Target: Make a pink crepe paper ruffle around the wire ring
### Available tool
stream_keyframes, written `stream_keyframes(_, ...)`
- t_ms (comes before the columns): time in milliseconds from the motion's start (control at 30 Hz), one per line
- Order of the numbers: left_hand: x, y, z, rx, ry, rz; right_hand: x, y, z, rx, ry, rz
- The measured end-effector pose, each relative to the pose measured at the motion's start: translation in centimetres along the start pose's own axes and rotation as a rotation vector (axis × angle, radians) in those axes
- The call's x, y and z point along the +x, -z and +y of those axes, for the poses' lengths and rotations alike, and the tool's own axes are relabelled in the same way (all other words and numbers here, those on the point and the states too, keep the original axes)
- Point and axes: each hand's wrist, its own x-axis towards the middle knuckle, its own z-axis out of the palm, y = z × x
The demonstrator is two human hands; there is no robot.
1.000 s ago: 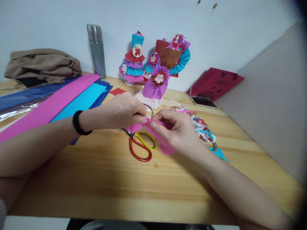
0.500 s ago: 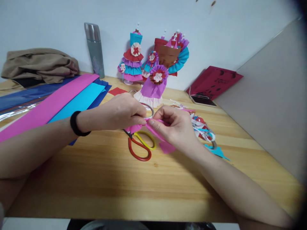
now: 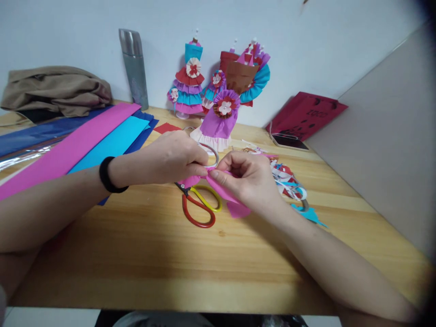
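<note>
Both hands meet over the wooden table, pinching one strip of pink paper. My left hand is closed on its left part, with fingertips pressed together. Close beside it, my right hand pinches the same strip, and part of the paper hangs below the fingers. A roll of tape shows behind the fingertips; whether a hand touches it I cannot tell. Scissors with one red and one yellow handle lie just below, their blades hidden under the pink paper and my left hand.
Small paper dresses stand at the back, a purple one in front. Pink and blue sheets lie left, near a bottle and brown cloth. Paper scraps, a phone and a red bag are right.
The view has shifted very slightly. Both hands keep their pinch on the pink paper in almost the same place.
</note>
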Motion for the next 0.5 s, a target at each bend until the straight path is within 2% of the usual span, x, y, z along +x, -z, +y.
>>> stream_keyframes(200, 0.07, -0.03, -0.10, 0.041, 0.020, -0.019, -0.37, 0.05, -0.35, -0.026, 0.057, -0.021)
stream_keyframes(367, 0.05, -0.26, -0.33, -0.035, -0.033, 0.023, -0.35, -0.07, -0.17, -0.030, 0.122, -0.030)
stream_keyframes(500, 0.01, -0.26, -0.32, -0.107, -0.004, 0.045, -0.49, -0.15, -0.39, -0.017, 0.112, -0.013)
